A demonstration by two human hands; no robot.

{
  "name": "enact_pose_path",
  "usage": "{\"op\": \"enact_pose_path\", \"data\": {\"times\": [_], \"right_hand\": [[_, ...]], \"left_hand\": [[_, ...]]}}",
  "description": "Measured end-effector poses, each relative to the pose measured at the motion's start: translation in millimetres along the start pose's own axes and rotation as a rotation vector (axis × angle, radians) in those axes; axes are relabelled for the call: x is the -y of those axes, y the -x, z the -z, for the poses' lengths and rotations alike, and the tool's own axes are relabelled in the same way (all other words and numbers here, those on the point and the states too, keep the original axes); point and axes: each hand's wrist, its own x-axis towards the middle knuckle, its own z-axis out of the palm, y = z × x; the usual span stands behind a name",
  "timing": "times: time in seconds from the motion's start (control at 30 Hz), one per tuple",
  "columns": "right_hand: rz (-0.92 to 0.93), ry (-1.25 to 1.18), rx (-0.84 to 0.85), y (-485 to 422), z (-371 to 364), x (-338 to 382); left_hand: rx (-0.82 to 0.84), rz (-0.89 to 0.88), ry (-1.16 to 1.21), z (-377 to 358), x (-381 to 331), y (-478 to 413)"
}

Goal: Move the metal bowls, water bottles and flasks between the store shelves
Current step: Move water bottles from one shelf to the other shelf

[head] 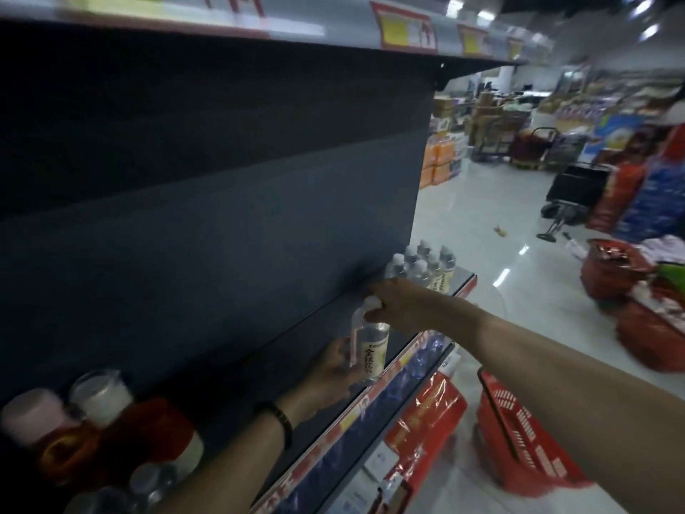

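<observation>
A clear water bottle (370,343) with a pale label and white cap stands on the dark shelf (230,395). My left hand (335,369) grips its lower body from the left. My right hand (400,306) reaches over from the right and holds the bottle at its neck and cap. A cluster of several similar bottles (426,268) stands at the shelf's far right end. At the near left sit lidded cups and flasks (96,398) with red wrapping (122,439). The picture is blurred.
A red shopping basket (519,439) stands on the floor below my right arm. Red packs (422,421) and more bottles fill the lower shelf. Further red baskets (615,268) and stacked goods line the aisle on the right. The upper shelf edge (333,27) carries price tags.
</observation>
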Motion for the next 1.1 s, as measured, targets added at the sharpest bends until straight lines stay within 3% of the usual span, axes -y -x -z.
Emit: {"op": "enact_pose_path", "data": {"times": [0.57,0.9,1.1], "right_hand": [[0.112,0.058,0.036,-185.5,-21.0,-182.2],[0.144,0.009,0.049,-241.7,-43.9,-212.1],[0.135,-0.010,0.036,-252.0,-45.6,-219.4]], "left_hand": [[-0.142,0.264,0.127,-59.1,-26.9,-230.9],[-0.232,0.306,0.153,-72.6,-21.1,-281.0],[-0.160,0.295,0.182,-74.7,-38.4,-290.4]]}}
